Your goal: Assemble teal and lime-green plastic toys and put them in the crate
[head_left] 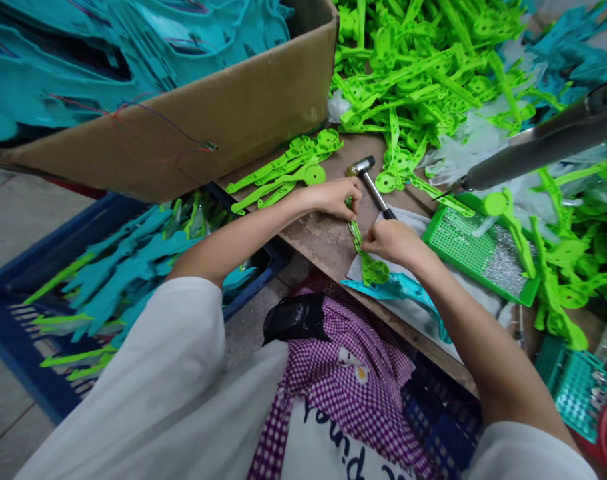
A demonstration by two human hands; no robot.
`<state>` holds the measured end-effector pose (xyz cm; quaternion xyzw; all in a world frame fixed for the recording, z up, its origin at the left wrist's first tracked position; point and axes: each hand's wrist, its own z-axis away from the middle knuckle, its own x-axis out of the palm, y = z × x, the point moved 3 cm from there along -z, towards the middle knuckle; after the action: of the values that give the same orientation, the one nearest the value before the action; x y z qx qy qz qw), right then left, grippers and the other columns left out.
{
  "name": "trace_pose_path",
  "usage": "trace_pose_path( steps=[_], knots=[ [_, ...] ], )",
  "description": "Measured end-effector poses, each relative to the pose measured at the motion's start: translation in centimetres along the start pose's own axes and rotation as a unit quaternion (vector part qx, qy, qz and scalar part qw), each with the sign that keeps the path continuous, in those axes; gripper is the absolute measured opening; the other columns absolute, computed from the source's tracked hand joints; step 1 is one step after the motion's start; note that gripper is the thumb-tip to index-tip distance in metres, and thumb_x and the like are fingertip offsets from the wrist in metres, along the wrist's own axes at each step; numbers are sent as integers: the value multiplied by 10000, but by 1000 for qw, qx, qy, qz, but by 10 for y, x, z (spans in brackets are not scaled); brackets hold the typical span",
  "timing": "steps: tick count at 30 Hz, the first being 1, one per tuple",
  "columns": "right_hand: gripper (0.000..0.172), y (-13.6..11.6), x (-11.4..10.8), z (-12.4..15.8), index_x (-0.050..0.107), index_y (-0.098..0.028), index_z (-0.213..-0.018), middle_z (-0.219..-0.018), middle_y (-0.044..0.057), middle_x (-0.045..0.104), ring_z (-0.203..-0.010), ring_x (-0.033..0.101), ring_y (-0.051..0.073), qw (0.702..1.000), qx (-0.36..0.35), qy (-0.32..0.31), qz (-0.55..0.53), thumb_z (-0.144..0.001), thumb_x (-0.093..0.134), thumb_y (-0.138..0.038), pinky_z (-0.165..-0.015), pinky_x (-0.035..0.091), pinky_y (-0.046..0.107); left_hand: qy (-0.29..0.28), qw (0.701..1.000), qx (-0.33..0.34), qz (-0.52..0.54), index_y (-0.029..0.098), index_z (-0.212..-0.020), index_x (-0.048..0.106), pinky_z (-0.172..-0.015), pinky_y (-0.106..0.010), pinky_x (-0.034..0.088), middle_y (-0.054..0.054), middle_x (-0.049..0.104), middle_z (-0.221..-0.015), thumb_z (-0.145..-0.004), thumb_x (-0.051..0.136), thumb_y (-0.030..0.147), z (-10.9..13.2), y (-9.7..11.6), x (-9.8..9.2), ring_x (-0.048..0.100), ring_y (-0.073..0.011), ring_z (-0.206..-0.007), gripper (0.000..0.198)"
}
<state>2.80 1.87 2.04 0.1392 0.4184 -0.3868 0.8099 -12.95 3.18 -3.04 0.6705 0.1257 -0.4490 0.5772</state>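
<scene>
A bright green plastic part (375,270), long and narrow with a rounded end, lies between my hands at the bench edge. My left hand (337,199) pinches its far, narrow end. With fingers curled, my right hand (391,240) grips it nearer the rounded end. Below it a teal plastic part (401,288) rests on a white cloth (428,313). A small hammer (373,187) with a metal head lies just beyond my hands. The fingertips are partly hidden, so anything smaller in them cannot be made out.
A cardboard box (263,100) of teal parts stands at left, above a blue crate (13,293). Green parts (423,73) are heaped behind. A green tray (463,247) holds small metal pieces; a dark screwdriver (538,147) hangs over it. A teal basket (573,387) sits at right.
</scene>
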Motion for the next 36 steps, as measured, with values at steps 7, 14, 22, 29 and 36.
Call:
trace_pose_path(
  steps=[7, 14, 22, 29, 36],
  knots=[
    [240, 1, 5, -6, 740, -142, -872, -874, 132, 721, -799, 647, 226, 1000, -29, -9, -5, -773, 573, -283, -628, 378, 281, 10, 1000, 1, 15, 170, -801, 699, -899, -296, 414, -52, 569, -1111, -703, 738, 263, 4, 4, -2, 565, -201, -1026, 141],
    [207, 24, 16, -10, 722, -162, -809, -699, 44, 659, -634, 546, 140, 989, -81, -17, -125, -796, 584, -315, -574, 321, 252, 117, 990, 17, 71, 206, -1003, 684, -898, -340, 437, -72, 579, -1204, -782, 716, 271, 43, 54, 10, 583, -203, -1038, 233],
    [236, 33, 29, -5, 657, -158, -760, -629, -10, 600, -583, 500, 105, 968, -48, -4, -245, -764, 620, -391, -559, 328, 231, 37, 995, -14, 86, 182, -929, 702, -831, -291, 416, -47, 652, -1003, -786, 720, 258, 41, 55, 37, 607, -179, -925, 163],
    [225, 36, 26, 8, 670, -153, -815, -676, 4, 627, -608, 512, 111, 962, -78, 23, -260, -831, 549, -342, -582, 325, 234, -18, 997, -71, 19, 213, -908, 702, -780, -282, 400, -21, 624, -957, -779, 708, 290, 35, 62, 32, 591, -176, -862, 150],
    [284, 3, 37, 55, 648, -201, -1017, -974, 80, 699, -790, 626, 189, 982, -7, 165, -95, -955, 396, -316, -618, 333, 268, -22, 996, -84, 13, 207, -881, 710, -755, -268, 408, -24, 644, -965, -752, 720, 286, 32, 60, 30, 596, -169, -847, 152]
  ],
)
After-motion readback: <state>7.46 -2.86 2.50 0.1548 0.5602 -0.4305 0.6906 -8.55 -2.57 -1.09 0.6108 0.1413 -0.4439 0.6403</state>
